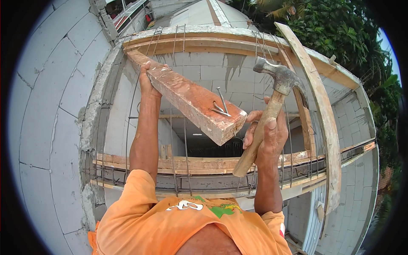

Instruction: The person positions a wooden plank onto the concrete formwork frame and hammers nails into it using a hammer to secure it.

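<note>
A thick, rough wooden beam (pixel 182 91) slants across the view, its near end close to my right hand. My left hand (pixel 149 80) grips the beam's left edge toward its far end. Several bent nails (pixel 220 108) stick out of the top face near the close end. My right hand (pixel 274 131) holds a claw hammer (pixel 265 123) by its worn wooden handle, thumb laid along it. The hammer's metal head points up and away, to the right of the beam and apart from the nails. Some right fingers reach toward the beam's end; whether they touch it I cannot tell.
Below lies an opening framed by timber formwork (pixel 204 162) and thin steel bars (pixel 185 140). A grey block wall (pixel 55 114) rises at left. A long plank (pixel 319 106) leans across the right side. Trees (pixel 335 34) and a roof (pixel 199 15) lie beyond.
</note>
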`<state>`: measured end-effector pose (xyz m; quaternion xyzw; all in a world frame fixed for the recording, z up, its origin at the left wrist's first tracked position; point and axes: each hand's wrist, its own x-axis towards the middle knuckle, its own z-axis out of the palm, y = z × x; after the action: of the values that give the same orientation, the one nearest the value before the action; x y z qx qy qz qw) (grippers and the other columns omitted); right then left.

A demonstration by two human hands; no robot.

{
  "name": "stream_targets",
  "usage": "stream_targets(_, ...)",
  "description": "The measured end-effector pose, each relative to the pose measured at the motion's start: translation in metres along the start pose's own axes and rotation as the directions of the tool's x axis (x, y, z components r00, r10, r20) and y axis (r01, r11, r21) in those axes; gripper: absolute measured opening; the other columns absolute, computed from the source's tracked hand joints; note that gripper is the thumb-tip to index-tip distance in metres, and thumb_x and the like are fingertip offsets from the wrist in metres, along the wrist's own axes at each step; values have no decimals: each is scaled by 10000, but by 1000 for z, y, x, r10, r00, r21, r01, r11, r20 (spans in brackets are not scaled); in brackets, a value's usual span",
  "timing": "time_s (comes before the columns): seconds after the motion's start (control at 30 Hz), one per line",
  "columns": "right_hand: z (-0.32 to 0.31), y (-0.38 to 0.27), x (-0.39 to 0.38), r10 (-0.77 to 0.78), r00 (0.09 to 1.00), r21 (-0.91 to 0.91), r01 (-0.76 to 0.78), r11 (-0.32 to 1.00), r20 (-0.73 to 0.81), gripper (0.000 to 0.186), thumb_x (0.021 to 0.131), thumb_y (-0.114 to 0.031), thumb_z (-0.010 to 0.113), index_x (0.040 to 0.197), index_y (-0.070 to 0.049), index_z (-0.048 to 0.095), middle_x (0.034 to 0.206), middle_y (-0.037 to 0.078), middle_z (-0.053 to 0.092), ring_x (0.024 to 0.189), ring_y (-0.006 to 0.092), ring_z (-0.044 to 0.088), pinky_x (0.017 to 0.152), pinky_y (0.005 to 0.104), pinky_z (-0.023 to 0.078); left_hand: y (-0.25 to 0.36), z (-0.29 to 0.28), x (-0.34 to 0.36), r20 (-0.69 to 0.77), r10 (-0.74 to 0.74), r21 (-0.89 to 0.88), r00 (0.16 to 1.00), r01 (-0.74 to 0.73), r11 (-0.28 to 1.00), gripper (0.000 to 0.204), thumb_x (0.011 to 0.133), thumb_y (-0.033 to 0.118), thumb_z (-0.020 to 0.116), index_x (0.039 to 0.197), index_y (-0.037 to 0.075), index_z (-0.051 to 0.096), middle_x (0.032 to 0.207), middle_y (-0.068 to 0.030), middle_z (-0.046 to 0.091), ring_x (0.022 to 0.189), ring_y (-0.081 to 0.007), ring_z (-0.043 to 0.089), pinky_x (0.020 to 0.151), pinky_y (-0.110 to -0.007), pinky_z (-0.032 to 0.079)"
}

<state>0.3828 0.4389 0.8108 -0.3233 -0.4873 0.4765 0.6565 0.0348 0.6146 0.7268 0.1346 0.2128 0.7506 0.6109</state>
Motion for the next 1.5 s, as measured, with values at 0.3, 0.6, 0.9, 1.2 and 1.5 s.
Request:
stream_targets(0.3,-22,33,-17,54,958,-360,-157,920,-281,514,967,-443,684,1133,0,481,781,55,576,464,100,544,355,244,439,-17,33,-15,1,171,69,985,-170,983,474,848,259,643,1189,-32,486,978,-194,597,821,-295,646,705,-466,596)
stream_targets(0.6,-53,59,-34,19,878,-439,-257,861,-478,585,997,-293,667,1409,25,400,789,77,534,429,106,493,337,249,408,-4,33,7,202,381,227,902,-421,878,523,758,248,788,1186,20,594,1031,-96,640,933,-229,646,823,-407,582)
stream_targets(0.9,-42,56,-36,129,926,-325,-251,912,-354,500,979,-192,682,1356,15,425,775,59,515,433,124,508,362,275,436,-64,11,-5,309,374,512,874,-484,709,640,692,157,858,1237,39,544,1079,-50,606,1001,-178,615,879,-351,539)
stream_targets(1.2,-38,37,-28,29,979,-315,-92,944,-200,468,949,-175,726,1276,15,450,798,51,558,476,108,534,400,254,464,-102,3,-16,423,255,696,870,-492,524,670,700,104,852,1232,91,445,1023,-14,522,934,-145,548,857,-340,520)
stream_targets(1.5,-13,-57,33,-289,956,-244,271,931,-41,642,911,-126,743,1418,20,377,894,77,588,488,103,547,405,245,490,-127,-17,-42,504,92,791,859,-501,350,765,699,105,832,1340,92,415,1082,-60,581,995,-191,596,893,-341,511)
